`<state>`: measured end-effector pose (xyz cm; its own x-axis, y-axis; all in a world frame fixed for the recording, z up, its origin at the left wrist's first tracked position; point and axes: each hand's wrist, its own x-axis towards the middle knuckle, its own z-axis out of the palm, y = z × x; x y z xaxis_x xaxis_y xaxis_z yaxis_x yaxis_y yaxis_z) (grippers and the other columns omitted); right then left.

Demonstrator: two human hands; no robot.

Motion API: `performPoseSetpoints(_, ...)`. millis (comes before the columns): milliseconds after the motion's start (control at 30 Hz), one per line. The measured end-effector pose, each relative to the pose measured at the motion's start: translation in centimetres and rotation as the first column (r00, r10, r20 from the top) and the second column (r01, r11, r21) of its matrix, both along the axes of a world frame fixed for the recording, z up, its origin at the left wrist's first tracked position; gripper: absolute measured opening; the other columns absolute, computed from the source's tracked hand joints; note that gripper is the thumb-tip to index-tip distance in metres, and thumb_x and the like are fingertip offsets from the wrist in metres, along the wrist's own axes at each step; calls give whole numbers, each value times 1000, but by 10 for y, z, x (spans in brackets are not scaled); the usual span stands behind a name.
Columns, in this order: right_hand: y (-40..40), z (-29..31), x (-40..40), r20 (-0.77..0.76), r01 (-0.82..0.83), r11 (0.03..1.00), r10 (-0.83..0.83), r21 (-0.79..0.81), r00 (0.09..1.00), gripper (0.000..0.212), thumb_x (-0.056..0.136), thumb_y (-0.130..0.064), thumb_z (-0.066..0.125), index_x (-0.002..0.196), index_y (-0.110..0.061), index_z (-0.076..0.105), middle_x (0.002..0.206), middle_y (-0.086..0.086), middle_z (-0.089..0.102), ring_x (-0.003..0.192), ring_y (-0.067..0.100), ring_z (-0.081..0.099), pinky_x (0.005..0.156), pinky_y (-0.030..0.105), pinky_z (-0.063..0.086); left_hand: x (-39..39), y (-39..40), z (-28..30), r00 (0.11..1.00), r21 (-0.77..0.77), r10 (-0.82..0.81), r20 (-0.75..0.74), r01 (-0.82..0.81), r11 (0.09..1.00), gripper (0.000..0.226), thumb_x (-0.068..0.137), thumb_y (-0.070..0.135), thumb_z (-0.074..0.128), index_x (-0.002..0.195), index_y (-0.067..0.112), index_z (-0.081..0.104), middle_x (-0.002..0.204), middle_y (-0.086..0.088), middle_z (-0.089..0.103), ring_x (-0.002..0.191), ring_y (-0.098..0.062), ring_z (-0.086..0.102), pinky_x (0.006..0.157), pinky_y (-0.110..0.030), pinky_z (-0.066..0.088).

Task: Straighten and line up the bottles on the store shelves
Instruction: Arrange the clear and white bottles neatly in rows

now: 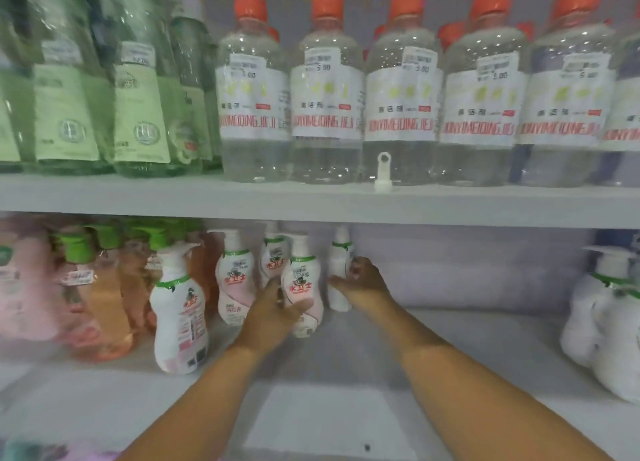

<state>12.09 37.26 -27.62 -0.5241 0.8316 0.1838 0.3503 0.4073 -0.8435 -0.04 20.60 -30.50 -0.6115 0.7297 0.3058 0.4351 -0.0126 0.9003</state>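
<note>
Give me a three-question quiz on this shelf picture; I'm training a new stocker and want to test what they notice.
1. True or false: the left hand grips a pink-and-white pump bottle on the lower shelf.
2. What cap colour do the clear bottles on the upper shelf have?
A. green
B. orange-red
C. white
3. Fill in: the right hand holds a white ______ further back, right of the gripped one.

Key:
1. true
2. B
3. bottle
</note>
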Motion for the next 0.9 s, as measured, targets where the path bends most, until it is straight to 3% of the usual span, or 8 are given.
performPoseSetpoints(133,9,-19,-22,-51,85,996,-84,19,995,47,69,-33,84,108,-16,64,101,0,73,94,18,73,80,33,59,-25,-11,-1,994,-56,-105,-41,102,993,46,85,22,82,126,27,60,116,13,73,105,-2,70,92,-27,56)
performPoseSetpoints(200,-3,-19,-21,-88,117,993,-114,28,990,28,76,-23,83,96,-22,63,91,-6,71,84,11,71,70,22,55,-34,-18,-5,988,-98,-138,-64,131,987,46,85,16,80,123,28,57,115,13,72,107,-5,68,93,-28,56)
performPoseSetpoints(267,-16,-17,-15,-117,130,990,-125,44,985,27,79,-19,82,85,-27,57,84,-11,65,77,6,66,62,17,48,-38,-23,-6,986,-93,-164,-21,162,982,45,86,9,79,116,32,56,112,15,70,105,-3,67,83,-16,55)
performPoseSetpoints(367,-31,-16,11,-172,212,975,-199,61,965,35,75,-28,85,94,-24,56,92,-10,63,86,12,65,71,26,46,-40,-20,-4,983,-58,-181,3,181,982,47,84,3,80,111,34,56,110,12,72,104,-3,69,82,-17,56)
performPoseSetpoints(500,-51,-8,79,-225,323,944,-302,61,926,38,73,-33,86,95,-30,55,96,-11,65,86,4,64,68,25,49,-13,4,-2,973,-22,-230,20,231,973,46,82,-2,80,114,23,58,106,10,73,97,2,71,85,-24,59)
performPoseSetpoints(667,-77,-16,178,-297,531,843,-487,86,822,42,72,-35,90,95,-36,55,93,-15,67,81,-2,64,65,20,47,53,43,3,922,-36,-382,64,385,922,50,68,21,82,113,30,60,100,18,74,101,-9,72,88,-50,61)
performPoseSetpoints(800,-81,-32,234,-281,664,737,-616,123,736,50,68,-47,86,107,-35,56,105,-14,63,93,7,64,80,36,55,115,80,8,890,-68,-454,28,455,888,47,77,15,83,114,32,59,102,16,72,97,-3,71,88,-42,61)
performPoseSetpoints(900,-70,-39,262,-246,745,637,-704,198,667,63,61,-63,77,112,-33,55,106,-14,59,98,14,61,79,42,55,160,104,9,862,-94,-507,0,505,858,45,82,10,81,116,29,57,108,16,69,99,1,67,87,-31,58)
